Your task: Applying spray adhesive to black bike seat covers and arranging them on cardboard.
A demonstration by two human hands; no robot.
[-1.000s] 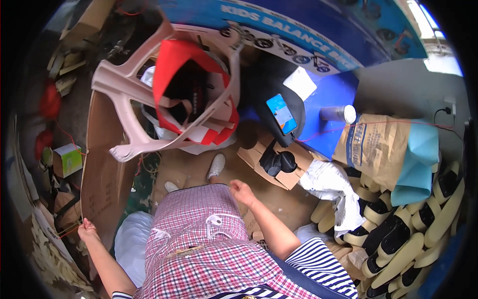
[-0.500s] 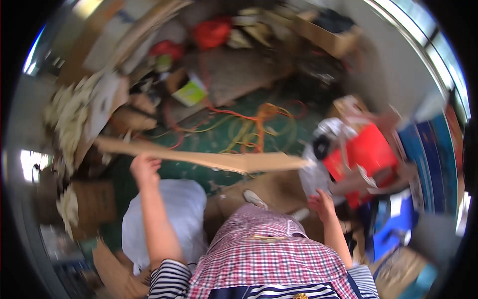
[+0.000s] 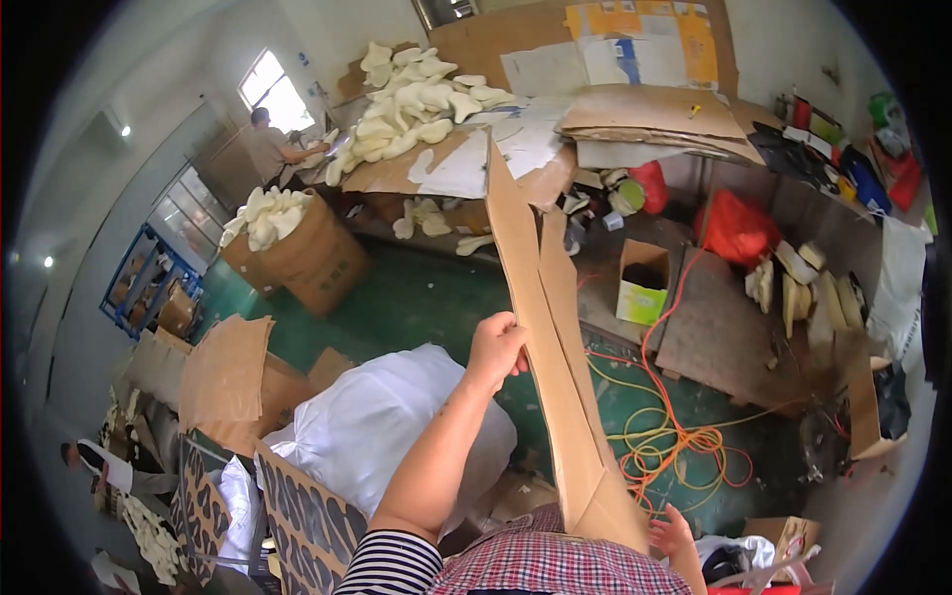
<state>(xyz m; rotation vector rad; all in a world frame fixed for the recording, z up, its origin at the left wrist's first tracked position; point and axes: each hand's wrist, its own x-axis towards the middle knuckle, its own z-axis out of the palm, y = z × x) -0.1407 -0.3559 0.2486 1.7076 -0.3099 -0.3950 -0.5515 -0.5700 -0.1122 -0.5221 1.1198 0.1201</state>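
Note:
A long folded strip of brown cardboard (image 3: pixel 557 342) stretches away from my apron toward the work table, its narrow tip pointing up and away. My left hand (image 3: pixel 499 349) is closed on its left edge about halfway along, fingers curled around the board. Close to the near right end of the strip, my right hand (image 3: pixel 674 535) shows spread fingers and holds nothing that I can see. A big, full white sack (image 3: pixel 387 421) stands on the floor below my left forearm.
Orange and yellow hoses (image 3: pixel 674 451) lie coiled on the green floor. A table (image 3: pixel 397 178) bears a heap of cream-coloured foam-like pieces (image 3: pixel 407 109) and stacked cardboard sheets (image 3: pixel 654 114). Cartons (image 3: pixel 322 258) stand at left. Two people work farther off at left.
My view has swung to the left. The cardboard strip has turned from lying crosswise to pointing away from me, still in my left hand. My right hand now shows at its near end.

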